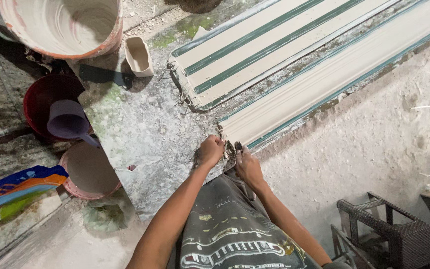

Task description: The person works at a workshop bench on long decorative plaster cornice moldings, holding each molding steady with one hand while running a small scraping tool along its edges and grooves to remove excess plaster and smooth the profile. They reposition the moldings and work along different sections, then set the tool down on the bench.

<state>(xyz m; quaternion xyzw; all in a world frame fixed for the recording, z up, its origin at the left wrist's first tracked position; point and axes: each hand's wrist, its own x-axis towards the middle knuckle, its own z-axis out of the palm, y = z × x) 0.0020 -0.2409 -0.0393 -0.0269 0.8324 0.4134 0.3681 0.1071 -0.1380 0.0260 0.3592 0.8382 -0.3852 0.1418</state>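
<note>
Left hand [211, 150]: fingers curled together in a fist, clamped on the near end of the long plaster moulding [324, 82], at its lower-left corner.

Right hand [246, 164]: just beside the left, fingers closed on the same end, at the green-edged corner; exact grip partly hidden by the hand itself.

Long plaster moulding: cream-white, stepped profile, dark green edging; lying flat on the plaster-spattered work slab [140, 129], running from the hands up to the top-right corner.

Second mould [255, 45]: cream with green stripes, parallel to the first, further from the hands, loose fibres at its near end.

Small cream scoop-shaped container [138, 56]: upright on the slab, left of the striped mould.

Large plaster-coated bucket [60, 25]: top left, red rim.

Dark red basin [38, 97]: left of the slab, purple scoop [68, 122] resting in it.

Round pink-rimmed basin [89, 172]: below the red one, filled with pale mix.

Coloured sack [11, 194]: bottom left, on the floor.

Dark wicker stool frame [386, 224]: bottom right, well apart from the hands.

Grey printed shirt [230, 229]: between the forearms.
</note>
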